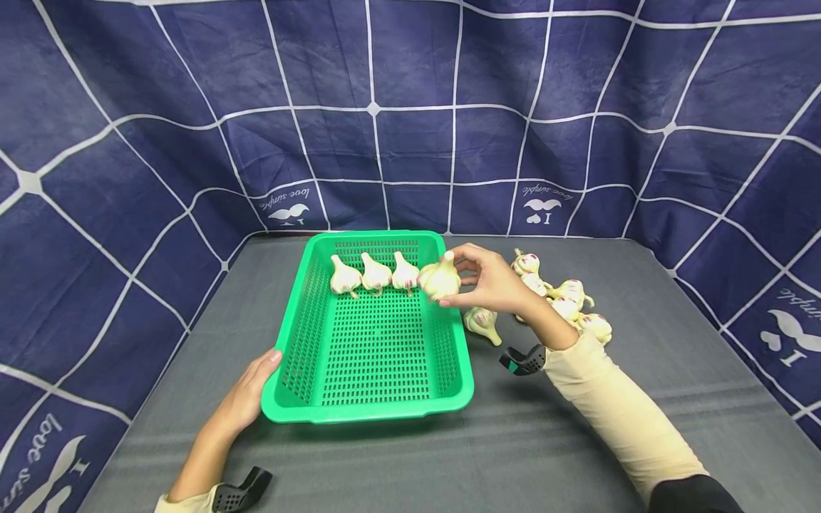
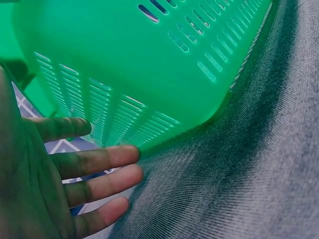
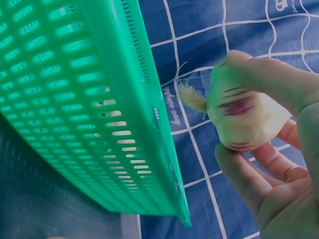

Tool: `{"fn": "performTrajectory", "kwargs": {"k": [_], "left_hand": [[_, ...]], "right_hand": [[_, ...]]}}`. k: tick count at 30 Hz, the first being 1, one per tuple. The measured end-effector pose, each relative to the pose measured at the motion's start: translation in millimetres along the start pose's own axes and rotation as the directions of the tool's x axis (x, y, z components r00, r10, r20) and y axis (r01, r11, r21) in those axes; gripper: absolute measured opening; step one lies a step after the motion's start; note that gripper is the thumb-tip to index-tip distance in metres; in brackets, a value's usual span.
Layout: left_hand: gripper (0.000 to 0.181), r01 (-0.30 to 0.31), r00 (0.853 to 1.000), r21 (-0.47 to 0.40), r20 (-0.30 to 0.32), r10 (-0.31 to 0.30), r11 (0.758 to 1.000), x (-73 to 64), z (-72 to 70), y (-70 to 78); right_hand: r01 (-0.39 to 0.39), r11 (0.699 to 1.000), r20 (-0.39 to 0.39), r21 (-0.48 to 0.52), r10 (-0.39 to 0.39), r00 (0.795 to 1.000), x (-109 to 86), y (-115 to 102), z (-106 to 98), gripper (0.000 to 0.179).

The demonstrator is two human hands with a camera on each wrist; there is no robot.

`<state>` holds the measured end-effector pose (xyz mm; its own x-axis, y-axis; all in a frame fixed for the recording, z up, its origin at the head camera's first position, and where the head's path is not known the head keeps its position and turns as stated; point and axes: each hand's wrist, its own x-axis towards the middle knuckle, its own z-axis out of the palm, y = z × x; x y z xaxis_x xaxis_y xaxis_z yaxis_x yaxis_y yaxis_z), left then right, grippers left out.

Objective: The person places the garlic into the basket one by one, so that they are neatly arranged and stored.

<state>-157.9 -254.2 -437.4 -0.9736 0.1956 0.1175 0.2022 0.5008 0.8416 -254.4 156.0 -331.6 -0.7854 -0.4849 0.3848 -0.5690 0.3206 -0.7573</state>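
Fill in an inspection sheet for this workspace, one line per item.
Surface: grey cloth under everything.
Basket: green basket, upright on the cloth.
Garlic inside: three bulbs in a row at the far end.
Garlic outside: one loose bulb just right of the basket; a pile farther right, partly hidden by the right arm, so no sure count.
Clutter: nothing seen.
Left hand: at the basket's left rim, fingers mostly straight.
Right hand: holds a garlic bulb between thumb and fingers, raised by the right rim.
Wrists: a black device at each.
Cables: nothing seen.
Surroundings: blue curtain with white grid lines, behind and both sides.
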Motion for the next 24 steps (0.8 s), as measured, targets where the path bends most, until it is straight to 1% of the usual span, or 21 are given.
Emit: {"fn": "performTrajectory", "kwargs": {"k": [3,7,10,14,17,21,24], "left_hand": [[0.057,0.011,1.000,0.005,-0.001,-0.011,1.000,-0.2,0.0,0.5],[0.056,-0.011,1.000,0.009,-0.005,0.011,1.000,0.0,0.3,0.9],[0.056,-0.014,1.000,0.016,-0.004,0.014,1.000,-0.3,0.0,1.7],[0.058,0.015,1.000,0.033,0.008,-0.015,0.999,-0.8,-0.3,2.0],[0.060,0.031,0.999,0.042,0.013,-0.032,0.999,-0.9,-0.3,1.9],[0.060,0.024,1.000,0.036,0.010,-0.025,0.999,-1.5,-0.9,2.8],[0.061,0.036,0.999,0.037,0.011,-0.036,0.999,-1.4,-1.1,4.3]], "right_hand": [[0.003,1.000,0.023,-0.013,-0.003,1.000,4.3,0,3,0.059],[-0.001,1.000,0.042,-0.021,0.001,0.999,10.0,-3,6,0.060],[-0.011,1.000,0.047,-0.018,0.012,0.999,14.8,-5,7,0.060],[-0.026,1.000,0.054,0.003,0.026,0.998,21.2,-7,11,0.061],[-0.026,1.000,0.056,-0.017,0.026,0.998,27.0,-10,13,0.062],[0.002,0.998,0.056,-0.071,0.002,0.998,37.8,-14,18,0.062],[0.018,0.996,0.074,-0.087,-0.011,0.997,45.1,-17,21,0.062]]}}
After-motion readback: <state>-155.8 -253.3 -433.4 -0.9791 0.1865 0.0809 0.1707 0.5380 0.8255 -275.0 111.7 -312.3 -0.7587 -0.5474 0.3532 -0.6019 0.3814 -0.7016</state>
